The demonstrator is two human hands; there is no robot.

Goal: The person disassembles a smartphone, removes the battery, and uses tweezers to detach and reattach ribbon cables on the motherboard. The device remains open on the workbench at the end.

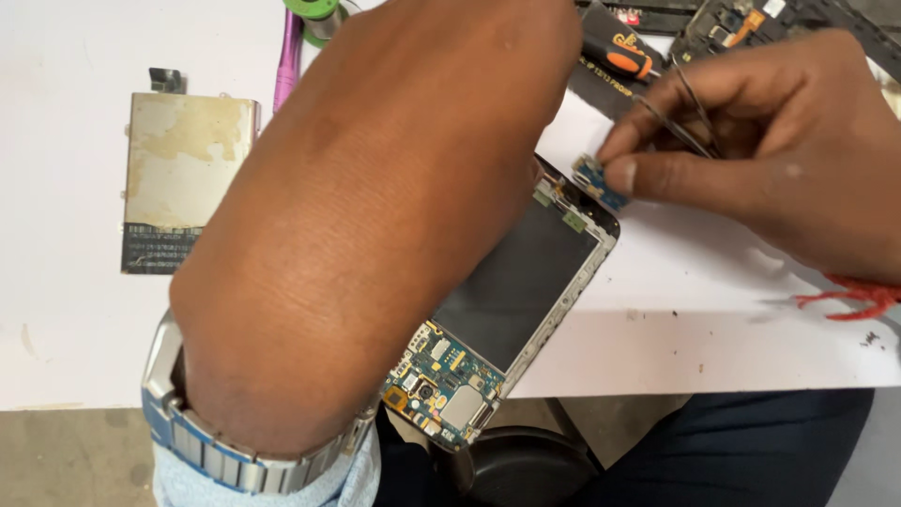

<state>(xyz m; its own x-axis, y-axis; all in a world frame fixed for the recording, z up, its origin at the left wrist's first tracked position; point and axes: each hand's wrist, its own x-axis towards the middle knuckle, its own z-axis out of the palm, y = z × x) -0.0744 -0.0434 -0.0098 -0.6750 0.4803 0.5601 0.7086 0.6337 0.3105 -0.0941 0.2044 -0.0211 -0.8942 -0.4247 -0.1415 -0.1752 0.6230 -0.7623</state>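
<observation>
My left hand (375, 216) fills the middle of the view, back up, with a metal watch (216, 451) at the wrist. It lies over an opened phone (516, 282) that rests diagonally on the white table (713, 319), its circuit-board end hanging past the near edge. The left fingers are hidden. My right hand (798, 160) pinches a small blue circuit board (593, 180) between thumb and forefinger at the phone's far end. Thin metal tweezers (690, 117) are also tucked in that hand.
A worn metal plate (183, 178) lies at the left. A purple tool (286, 56) and a green roll (314, 7) sit at the top. An orange-and-black screwdriver (615, 52) and another dismantled phone (732, 23) are at the top right, and red thread (859, 299) at the right.
</observation>
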